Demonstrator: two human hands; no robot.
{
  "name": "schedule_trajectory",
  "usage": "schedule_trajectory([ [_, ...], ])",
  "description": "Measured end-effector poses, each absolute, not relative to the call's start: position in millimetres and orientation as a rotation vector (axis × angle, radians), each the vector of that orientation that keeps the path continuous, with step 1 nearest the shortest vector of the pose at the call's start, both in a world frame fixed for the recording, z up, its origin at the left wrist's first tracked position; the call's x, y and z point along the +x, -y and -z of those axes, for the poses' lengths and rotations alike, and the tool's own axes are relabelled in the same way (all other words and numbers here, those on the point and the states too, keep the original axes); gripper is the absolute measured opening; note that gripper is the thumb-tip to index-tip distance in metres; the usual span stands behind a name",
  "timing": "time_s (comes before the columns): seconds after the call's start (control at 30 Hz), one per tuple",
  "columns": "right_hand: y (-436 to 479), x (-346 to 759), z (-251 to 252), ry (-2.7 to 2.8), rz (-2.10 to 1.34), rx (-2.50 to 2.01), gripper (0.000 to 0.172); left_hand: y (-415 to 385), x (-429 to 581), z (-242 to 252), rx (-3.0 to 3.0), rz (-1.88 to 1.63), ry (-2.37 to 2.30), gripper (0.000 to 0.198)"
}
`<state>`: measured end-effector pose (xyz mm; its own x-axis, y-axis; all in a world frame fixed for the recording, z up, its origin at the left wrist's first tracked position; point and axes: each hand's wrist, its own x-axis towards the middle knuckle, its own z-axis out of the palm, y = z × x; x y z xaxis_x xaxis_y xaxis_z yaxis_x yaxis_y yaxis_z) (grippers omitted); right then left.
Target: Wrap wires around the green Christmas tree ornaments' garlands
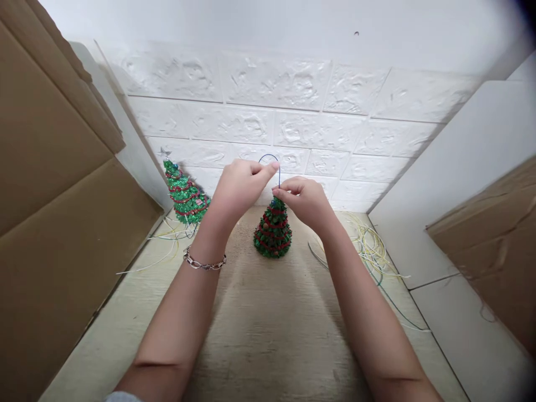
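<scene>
A small green Christmas tree [272, 233] wound with red garland stands upright on the wooden surface, straight below my hands. From its top a thin blue wire [279, 175] rises and bends over in a loop. My left hand [247, 181], with a chain bracelet at the wrist, is closed on the wire above the treetop; its far fingers are hidden. At the very tip of the tree, my right hand [302, 200] pinches the wire's lower part between thumb and finger.
Another glittery green tree [186, 195] with a silver star stands back left, loose wires [167, 237] beside it. A tangle of yellow, white and green wires [372, 245] lies right. Cardboard [62, 223] flanks the left side; a white brick-pattern wall [276, 84] closes the back.
</scene>
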<state>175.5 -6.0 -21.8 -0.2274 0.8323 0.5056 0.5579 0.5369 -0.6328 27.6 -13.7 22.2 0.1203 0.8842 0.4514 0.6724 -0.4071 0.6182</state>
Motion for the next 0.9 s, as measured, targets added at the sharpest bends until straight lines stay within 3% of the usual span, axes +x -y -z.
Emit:
schedule_trajectory([
  [0.13, 4, 178, 21, 1.982, -0.427, -1.115, 0.025, 8, 35, -15, 2.234, -1.099, -1.427, 0.029],
  [0.27, 10, 189, 13, 2.069, -0.696, -1.052, 0.022, 6, 38, -11, 2.234, -1.057, -1.411, 0.021],
  [0.37, 15, 194, 8, 2.004, -0.913, -0.989, 0.04, 8, 38, -12, 2.249, -1.081, -1.396, 0.02],
  [0.47, 12, 189, 9, 1.689, -0.918, -1.08, 0.053, 11, 38, -13, 2.314, -1.017, -1.396, 0.022],
  [0.67, -6, 168, 19, 1.468, -0.822, -0.929, 0.024, 11, 39, -12, 2.41, -0.828, -1.433, 0.027],
  [0.9, -4, 170, 21, 1.548, -0.615, -0.864, 0.013, 18, 23, -26, 2.334, -0.615, -1.355, 0.025],
])
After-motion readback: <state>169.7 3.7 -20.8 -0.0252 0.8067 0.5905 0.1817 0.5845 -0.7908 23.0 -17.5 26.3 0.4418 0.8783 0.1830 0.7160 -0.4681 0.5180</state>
